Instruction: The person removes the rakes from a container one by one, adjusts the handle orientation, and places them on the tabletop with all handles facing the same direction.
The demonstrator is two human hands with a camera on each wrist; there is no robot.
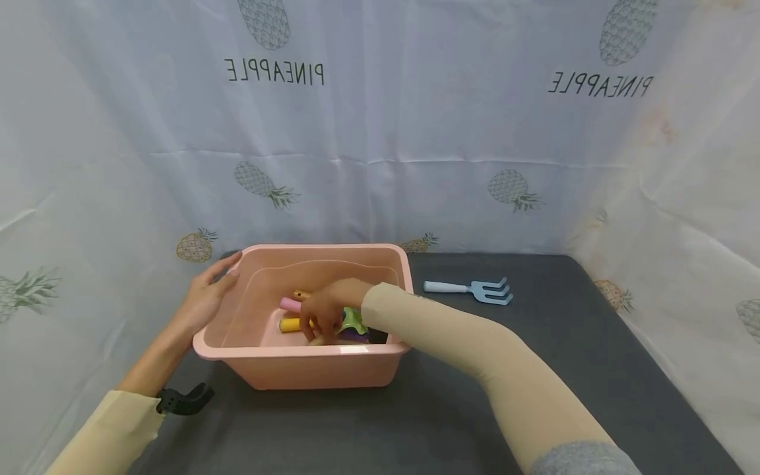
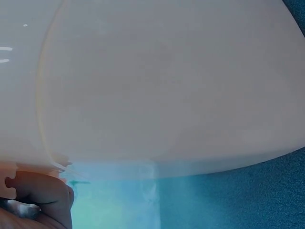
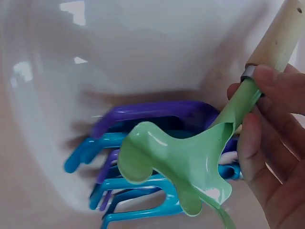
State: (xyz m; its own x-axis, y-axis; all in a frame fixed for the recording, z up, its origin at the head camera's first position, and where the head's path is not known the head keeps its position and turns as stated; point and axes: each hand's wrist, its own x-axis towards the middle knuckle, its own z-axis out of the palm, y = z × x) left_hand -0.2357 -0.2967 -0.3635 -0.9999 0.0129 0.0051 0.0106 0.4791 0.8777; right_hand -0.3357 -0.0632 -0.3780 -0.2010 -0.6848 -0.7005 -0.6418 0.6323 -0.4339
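Observation:
A pink plastic basin [image 1: 332, 248] stands on the dark table. My left hand [image 1: 204, 300] grips its left rim, and in the left wrist view curled fingers [image 2: 45, 193] show at the basin's edge. My right hand [image 1: 325, 307] reaches down inside. In the right wrist view it holds a garden tool [image 3: 171, 157] with a lobed green metal head and a wooden handle, thumb and fingers around the ferrule. Beneath that head lie a purple-pronged tool [image 3: 157, 112] and blue-pronged garden forks [image 3: 114, 140]. A pink handle [image 1: 290, 305] and a yellow handle [image 1: 289, 325] are left of the hand.
To the basin's right lies a light-blue hand fork [image 1: 489, 291] with a white handle, prongs pointing right. A pineapple-print curtain [image 1: 368, 132] hangs behind the table [image 1: 534, 369] and along both sides. A black strap [image 1: 185, 399] hangs at the left wrist.

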